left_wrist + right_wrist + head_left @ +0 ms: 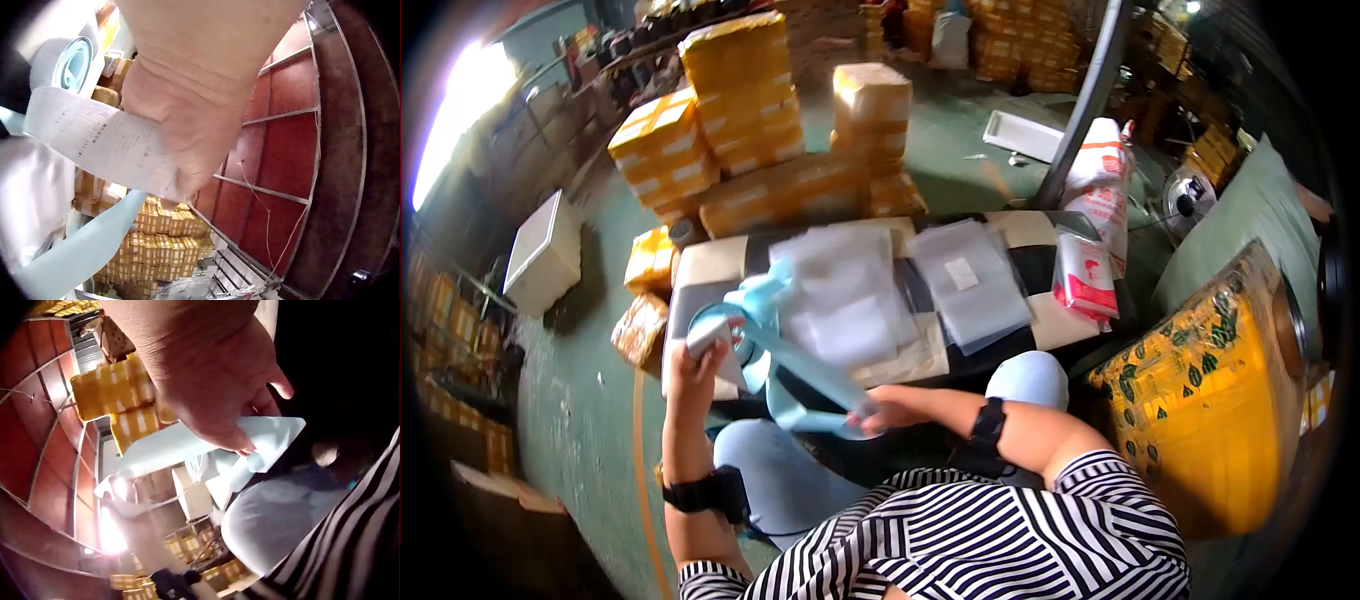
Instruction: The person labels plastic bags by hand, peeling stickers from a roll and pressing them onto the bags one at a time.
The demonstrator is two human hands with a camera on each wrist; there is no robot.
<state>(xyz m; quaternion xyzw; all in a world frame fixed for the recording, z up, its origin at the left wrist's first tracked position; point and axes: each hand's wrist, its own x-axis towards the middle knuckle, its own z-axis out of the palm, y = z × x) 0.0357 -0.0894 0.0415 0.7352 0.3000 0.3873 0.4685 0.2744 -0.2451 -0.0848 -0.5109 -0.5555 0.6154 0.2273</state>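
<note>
In the head view my left hand [697, 362] is at the table's left front corner, gripping a strip of paper labels. The left wrist view shows small print on the strip's white face [100, 137], with the thumb and fingers at its end. The strip's light blue backing [825, 378] runs in loose loops across to my right hand [890, 408], which pinches it in front of the table edge. A coiled part [76, 65] of the strip shows in the left wrist view. Under the loops, translucent plastic bags [850, 275] lie on the table.
A second stack of clear bags [985, 300] bears a small white label [961, 273]. A red and white packet [1088, 288] sits at the table's right end. Taped cartons [745, 100] stand behind the table, and a large yellow wrapped bale [1210, 400] is close on the right.
</note>
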